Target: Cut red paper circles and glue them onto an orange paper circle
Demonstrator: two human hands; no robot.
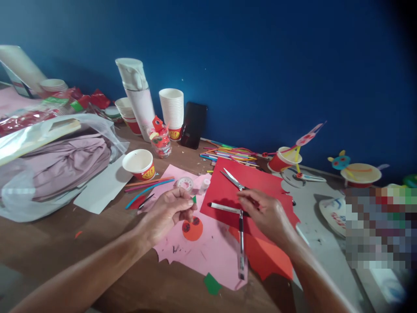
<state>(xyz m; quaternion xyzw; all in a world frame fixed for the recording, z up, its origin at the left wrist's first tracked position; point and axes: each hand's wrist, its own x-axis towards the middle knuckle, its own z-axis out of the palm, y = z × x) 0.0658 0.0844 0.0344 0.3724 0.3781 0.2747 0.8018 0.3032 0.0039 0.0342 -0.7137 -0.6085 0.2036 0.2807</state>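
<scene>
My left hand (169,211) is closed in a pinch on a small green paper scrap (194,199), held just above an orange paper circle (192,229) that lies on a pink sheet (208,248). My right hand (265,213) rests on a red paper sheet (250,187) with its fingers curled beside the scissors (235,179). A white pen (224,208) lies touching its fingertips and a black pen (241,243) lies just below it. Whether those fingers grip anything is hidden.
A tape roll (185,183), a red paper cup (140,164), coloured pencils (228,154) and stacked cups (171,111) stand behind. A plastic bag with cloth (55,165) fills the left. Paper-cup crafts (286,158) sit at the right, and a green scrap (212,283) lies near the front.
</scene>
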